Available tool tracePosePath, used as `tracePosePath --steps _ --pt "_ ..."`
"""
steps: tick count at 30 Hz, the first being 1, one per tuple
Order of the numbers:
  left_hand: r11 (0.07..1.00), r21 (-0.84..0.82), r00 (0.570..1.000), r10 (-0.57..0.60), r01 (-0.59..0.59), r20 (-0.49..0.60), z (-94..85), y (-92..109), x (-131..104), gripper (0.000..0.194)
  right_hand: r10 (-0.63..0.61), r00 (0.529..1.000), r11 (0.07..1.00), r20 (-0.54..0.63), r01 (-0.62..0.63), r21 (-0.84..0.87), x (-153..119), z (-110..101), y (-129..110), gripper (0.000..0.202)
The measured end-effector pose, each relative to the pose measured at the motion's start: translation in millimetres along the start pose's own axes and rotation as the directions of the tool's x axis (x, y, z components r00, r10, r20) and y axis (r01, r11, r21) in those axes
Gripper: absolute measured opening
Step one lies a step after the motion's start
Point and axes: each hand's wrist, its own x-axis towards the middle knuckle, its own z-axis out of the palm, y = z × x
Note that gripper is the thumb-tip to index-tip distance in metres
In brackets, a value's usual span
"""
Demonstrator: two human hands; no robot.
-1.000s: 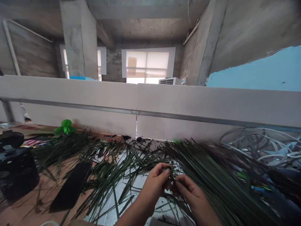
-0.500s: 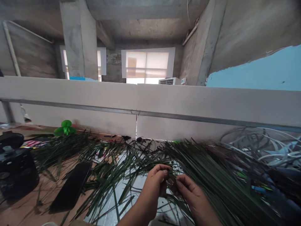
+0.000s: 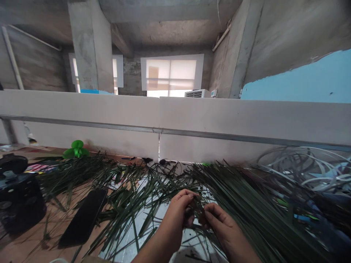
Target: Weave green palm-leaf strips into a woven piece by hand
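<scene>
Both my hands are close together over a pale sheet [image 3: 128, 233] strewn with green leaf strips [image 3: 126, 204]. My left hand [image 3: 179, 212] is closed in a pinch on a small dark green piece of leaf strip [image 3: 197, 204]. Just to its right, my right hand [image 3: 221, 221] pinches the same leaf work between thumb and bent forefinger. The fingers cover most of the piece, so its shape is hard to make out. A thick bundle of long green leaves [image 3: 246, 201] lies beside my right hand.
On the left are a black phone [image 3: 83, 217], a dark container [image 3: 20, 201] with its lid raised, and a green three-bladed object [image 3: 76, 149]. Coiled pale strips [image 3: 315, 168] lie at the right. A white partition [image 3: 109, 142] runs behind the table.
My hands shift slightly left and stay pinched on the leaf piece. The right fingertips move a little left. Other things on the table stay as they were.
</scene>
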Motion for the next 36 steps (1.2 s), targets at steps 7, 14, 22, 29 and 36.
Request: tracePosePath --steps 7,14,22,29,36 --pt "0.999 -0.008 0.999 -0.045 0.045 -0.016 -1.0 5 -1 0.024 0.037 0.999 0.997 0.006 -0.038 0.068 -1 2 -4 0.034" --pt "0.999 0.005 0.998 -0.044 0.044 0.036 -4.4 11 -1 0.026 0.095 0.994 0.987 0.050 -0.101 0.125 -1 -2 1 0.029" --pt "0.996 0.029 0.990 -0.086 0.083 0.107 -7.7 14 -1 0.023 0.054 0.998 0.995 0.034 -0.057 0.077 1 -1 -6 0.028" --pt "0.995 0.085 0.994 -0.053 0.045 0.094 -9.2 17 -1 0.011 0.046 0.993 0.999 0.110 -0.044 -0.018 0 -5 -11 0.028" --pt "0.999 0.045 0.991 -0.030 0.024 0.134 -7.7 19 -3 0.020 0.045 0.993 0.997 0.106 -0.039 -0.061 -5 -3 -16 0.027"
